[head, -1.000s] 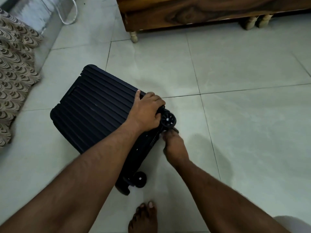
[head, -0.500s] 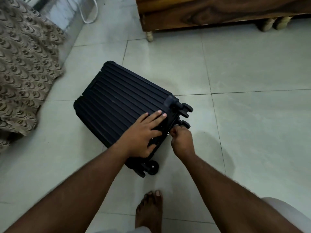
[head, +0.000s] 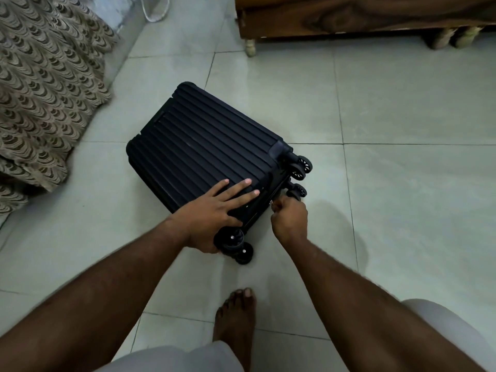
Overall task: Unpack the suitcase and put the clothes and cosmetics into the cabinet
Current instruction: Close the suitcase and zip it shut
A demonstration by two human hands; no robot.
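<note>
A dark ribbed hard-shell suitcase (head: 204, 146) lies flat and closed on the tiled floor, its wheels (head: 300, 167) pointing toward me and to the right. My left hand (head: 214, 210) presses flat on the lid near the wheel end, fingers spread and straight. My right hand (head: 288, 218) is at the suitcase's wheel-end edge, its fingers curled and pinching the small metal zip pull (head: 271, 202) on the seam. No clothes or cosmetics are visible.
A patterned brown bedspread (head: 45, 84) hangs at the left. A wooden piece of furniture (head: 349, 17) on short legs stands at the back. My bare foot (head: 236, 318) is on the tiles (head: 416, 210) just below the suitcase.
My left hand moved from gripping the wheel corner to lying flat on the lid. My right hand stayed at the seam by the wheels. The camera view shifted, so the suitcase sits more central.
</note>
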